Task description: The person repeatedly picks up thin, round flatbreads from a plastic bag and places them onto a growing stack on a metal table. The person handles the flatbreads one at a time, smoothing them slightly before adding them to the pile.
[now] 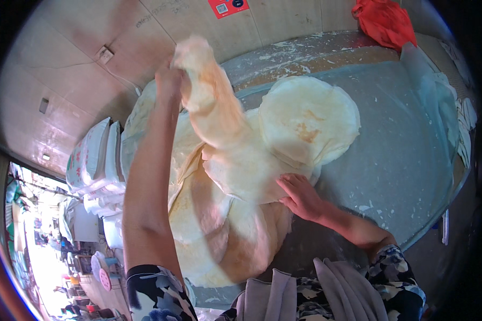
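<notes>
A large thin pale flatbread [225,116] is raised at its far end, where my left hand [169,80] grips it near the wall. The lifted part is blurred and hangs in folds. At the near right edge of the same sheet, my right hand [301,196] lies with its fingers on the dough; whether it pinches the rim is unclear. Under and in front of it, more flatbreads [201,257] overlap in a loose heap, some folded. A round stack of flatbreads [329,108] with brown scorched spots lies beyond my right hand.
Plastic sheeting [393,132] covers the table, with pale flakes scattered on it. A red plastic bag [385,24] sits at the far right corner. White sacks [92,156] are stacked at left. The wall carries a socket [105,55] with a cord and a red printed sign [228,8].
</notes>
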`<state>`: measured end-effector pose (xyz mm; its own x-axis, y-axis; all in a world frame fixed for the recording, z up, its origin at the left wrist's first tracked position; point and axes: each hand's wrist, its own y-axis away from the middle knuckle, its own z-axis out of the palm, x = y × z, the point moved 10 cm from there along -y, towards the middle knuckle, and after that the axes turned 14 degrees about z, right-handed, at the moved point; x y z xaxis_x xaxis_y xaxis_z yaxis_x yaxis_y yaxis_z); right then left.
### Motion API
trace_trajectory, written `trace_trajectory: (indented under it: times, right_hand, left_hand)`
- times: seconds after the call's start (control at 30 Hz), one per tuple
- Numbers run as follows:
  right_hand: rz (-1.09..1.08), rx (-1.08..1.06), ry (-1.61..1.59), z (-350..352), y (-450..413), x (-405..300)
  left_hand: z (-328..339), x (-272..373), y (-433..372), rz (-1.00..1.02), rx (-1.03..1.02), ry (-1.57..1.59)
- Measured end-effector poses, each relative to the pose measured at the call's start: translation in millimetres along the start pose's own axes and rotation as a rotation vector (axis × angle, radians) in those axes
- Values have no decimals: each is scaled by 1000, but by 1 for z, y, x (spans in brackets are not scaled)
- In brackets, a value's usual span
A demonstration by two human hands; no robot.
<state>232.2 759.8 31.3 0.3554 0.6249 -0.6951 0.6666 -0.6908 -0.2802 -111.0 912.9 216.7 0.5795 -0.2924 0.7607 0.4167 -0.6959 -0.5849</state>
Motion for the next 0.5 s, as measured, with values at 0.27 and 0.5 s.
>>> trace_trajectory:
  times: [0.27, 0.5]
  right_hand:
    - [54, 105, -18, -33, 36, 5]
    - [108, 62, 1, -26, 80, 5]
  left_hand:
    - [-15, -11, -82, -17, 152, 704]
    - [-37, -172, 92, -343, 96, 71]
